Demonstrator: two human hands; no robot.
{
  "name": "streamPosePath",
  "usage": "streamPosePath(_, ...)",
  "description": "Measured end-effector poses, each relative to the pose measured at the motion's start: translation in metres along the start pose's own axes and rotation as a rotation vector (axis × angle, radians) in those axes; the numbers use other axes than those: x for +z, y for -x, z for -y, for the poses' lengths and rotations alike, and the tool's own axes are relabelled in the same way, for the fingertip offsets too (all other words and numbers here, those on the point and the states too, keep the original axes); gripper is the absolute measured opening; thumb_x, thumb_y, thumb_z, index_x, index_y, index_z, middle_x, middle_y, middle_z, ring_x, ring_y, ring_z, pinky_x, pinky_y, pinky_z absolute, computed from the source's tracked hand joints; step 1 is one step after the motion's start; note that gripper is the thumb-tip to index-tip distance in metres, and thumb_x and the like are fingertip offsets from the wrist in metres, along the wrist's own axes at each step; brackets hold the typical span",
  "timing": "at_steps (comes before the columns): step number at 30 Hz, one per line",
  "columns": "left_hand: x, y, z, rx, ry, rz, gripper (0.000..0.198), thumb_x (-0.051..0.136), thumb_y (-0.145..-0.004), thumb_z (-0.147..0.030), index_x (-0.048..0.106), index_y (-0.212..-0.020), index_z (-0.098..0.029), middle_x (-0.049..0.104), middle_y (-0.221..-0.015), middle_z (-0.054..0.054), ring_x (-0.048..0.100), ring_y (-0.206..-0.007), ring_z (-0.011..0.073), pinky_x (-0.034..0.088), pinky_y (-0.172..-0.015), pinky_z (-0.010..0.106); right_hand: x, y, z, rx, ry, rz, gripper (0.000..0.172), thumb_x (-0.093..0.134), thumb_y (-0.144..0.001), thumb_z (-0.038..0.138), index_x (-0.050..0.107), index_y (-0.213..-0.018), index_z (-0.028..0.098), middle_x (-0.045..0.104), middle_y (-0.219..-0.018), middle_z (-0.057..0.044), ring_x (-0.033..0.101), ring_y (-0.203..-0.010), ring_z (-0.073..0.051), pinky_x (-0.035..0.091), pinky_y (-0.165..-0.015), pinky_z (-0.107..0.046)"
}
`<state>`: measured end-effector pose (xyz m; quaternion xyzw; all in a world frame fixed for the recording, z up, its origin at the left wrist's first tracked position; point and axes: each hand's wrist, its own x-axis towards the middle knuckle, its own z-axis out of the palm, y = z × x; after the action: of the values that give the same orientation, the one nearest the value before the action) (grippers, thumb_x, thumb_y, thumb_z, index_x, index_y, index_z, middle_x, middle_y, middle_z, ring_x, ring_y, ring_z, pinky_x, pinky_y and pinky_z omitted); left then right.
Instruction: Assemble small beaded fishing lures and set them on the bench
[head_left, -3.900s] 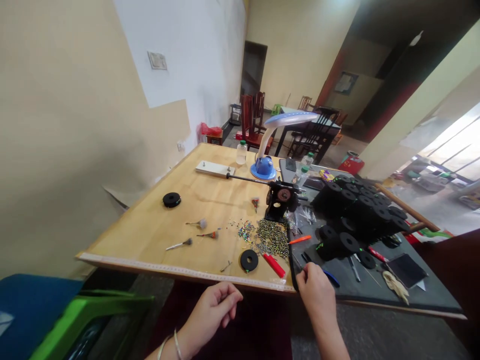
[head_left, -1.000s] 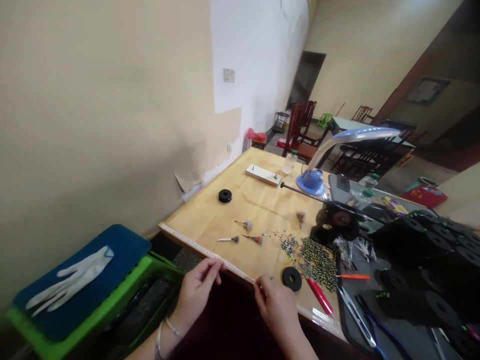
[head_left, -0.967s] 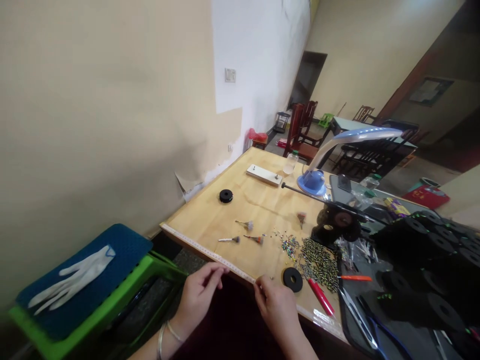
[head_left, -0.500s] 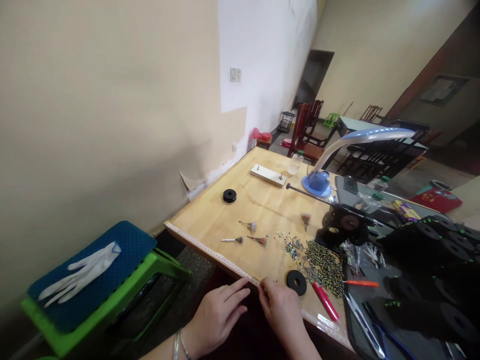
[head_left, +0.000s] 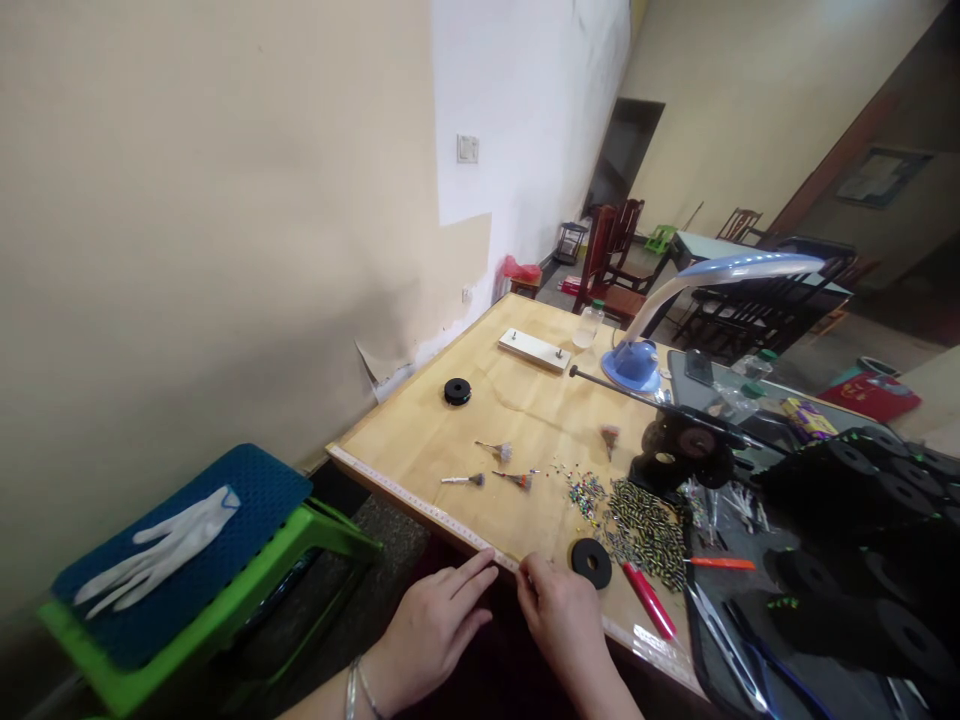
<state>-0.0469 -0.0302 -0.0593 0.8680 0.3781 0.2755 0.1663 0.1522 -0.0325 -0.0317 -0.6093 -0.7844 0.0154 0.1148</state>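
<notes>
My left hand (head_left: 441, 622) rests at the table's front edge, its fingers stretched out and touching the measuring tape (head_left: 420, 505) stuck along that edge. Just to its right, my right hand (head_left: 564, 608) has thumb and fingers pinched together at the same edge; whatever lies between them is hidden. Close by on the right are a black ring-shaped disc (head_left: 591, 563) and a red tube (head_left: 649, 602). Beyond them spreads a heap of small dark-and-yellow striped pieces (head_left: 646, 530) beside tiny coloured beads (head_left: 585, 495). Several small flared tufts, one a grey-tipped tuft (head_left: 465, 480), lie past my hands.
A black spool (head_left: 457, 391) and a white bar with two screws (head_left: 534, 350) lie farther back. A blue lamp (head_left: 632, 366), a black metal device (head_left: 682, 450) and tweezers (head_left: 724, 645) are on the right. A green stool (head_left: 300, 540) holds a white glove (head_left: 161, 550).
The whole view has shifted very slightly. Both hands keep the same place and pose at the table edge, and the objects on the table have not moved.
</notes>
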Motion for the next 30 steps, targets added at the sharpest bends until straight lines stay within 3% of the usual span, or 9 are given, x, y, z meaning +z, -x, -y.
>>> streamPosePath(5,0.002,0.001,0.002,0.008,-0.027,-0.013,0.043,0.050,-0.090,-0.022,0.049,-0.133,-0.022,0.058,-0.134,0.011,0.069,-0.091,0.0211,0.058,-0.080,0.032,0.000,0.000,0.001,0.008,-0.018,-0.005,0.020,0.048,-0.088,0.017,0.059,-0.071,0.019,0.069,-0.058,-0.001,0.065,-0.053,-0.015,0.022,-0.049,-0.025)
streamPosePath(10,0.005,-0.001,-0.001,0.005,-0.132,0.026,0.048,0.048,-0.090,-0.019,0.044,-0.138,-0.019,0.057,-0.135,0.011,0.069,-0.089,0.0214,0.058,-0.078,0.031,-0.007,0.003,-0.003,0.050,-0.127,0.070,0.015,0.052,-0.084,0.016,0.062,-0.075,0.021,0.071,-0.063,0.000,0.065,-0.055,-0.015,0.029,-0.050,-0.022)
streamPosePath(16,0.007,-0.005,-0.011,-0.038,-0.238,0.030,0.043,0.046,-0.089,-0.014,0.053,-0.131,-0.019,0.061,-0.130,0.011,0.068,-0.064,0.0182,0.056,-0.060,0.028,-0.023,0.007,-0.015,0.130,-0.239,0.144,0.019,0.051,-0.079,0.015,0.066,-0.073,0.024,0.070,-0.061,0.001,0.064,-0.056,-0.016,0.032,-0.052,-0.022)
streamPosePath(21,0.010,-0.007,-0.016,-0.108,-0.185,0.020,0.043,0.050,-0.088,-0.013,0.057,-0.129,-0.022,0.062,-0.128,0.011,0.068,-0.062,0.0188,0.055,-0.057,0.027,-0.033,0.010,-0.023,0.159,-0.319,0.167,0.019,0.050,-0.079,0.016,0.065,-0.070,0.024,0.067,-0.060,0.002,0.061,-0.056,-0.016,0.031,-0.052,-0.022)
streamPosePath(30,0.006,-0.016,-0.030,-0.171,-0.452,0.245,0.046,0.052,-0.085,-0.009,0.056,-0.130,-0.016,0.057,-0.132,0.013,0.070,-0.064,0.0208,0.058,-0.058,0.030,-0.059,0.009,-0.021,0.062,-0.416,0.221,0.015,0.052,-0.076,0.012,0.063,-0.071,0.020,0.065,-0.065,0.000,0.058,-0.062,-0.015,0.035,-0.059,-0.022)
